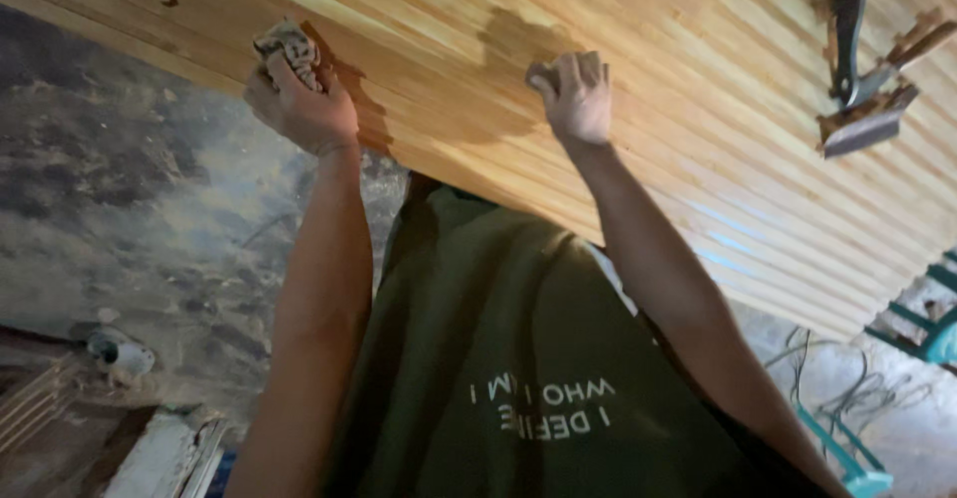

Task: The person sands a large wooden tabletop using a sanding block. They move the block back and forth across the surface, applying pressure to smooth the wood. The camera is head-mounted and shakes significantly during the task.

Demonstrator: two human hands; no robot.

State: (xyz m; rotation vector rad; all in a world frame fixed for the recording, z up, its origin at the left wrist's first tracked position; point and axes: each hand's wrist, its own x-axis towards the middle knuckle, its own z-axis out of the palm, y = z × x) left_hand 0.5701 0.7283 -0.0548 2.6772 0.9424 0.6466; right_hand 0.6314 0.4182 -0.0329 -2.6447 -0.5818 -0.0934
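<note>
A broad panel of pale wooden slats [698, 159] fills the upper part of the view. My left hand [299, 104] is closed around a crumpled, stained rag [289, 47] and presses it on the wood near the panel's edge. A darker wet streak [354, 99] runs on the slats beside that hand. My right hand [580, 99] grips a small grey pad or block [551, 72] held flat against the wood, within a darker damp patch [508, 44]. Both forearms reach up from my dark green shirt [498, 358].
A dark metal tool [855, 59] lies on the panel at the upper right, beside some dark marks. A teal metal frame [932, 333] and loose cables [832, 373] are at the right. Mottled grey ground [130, 209] and some pale boards [164, 453] are at the left.
</note>
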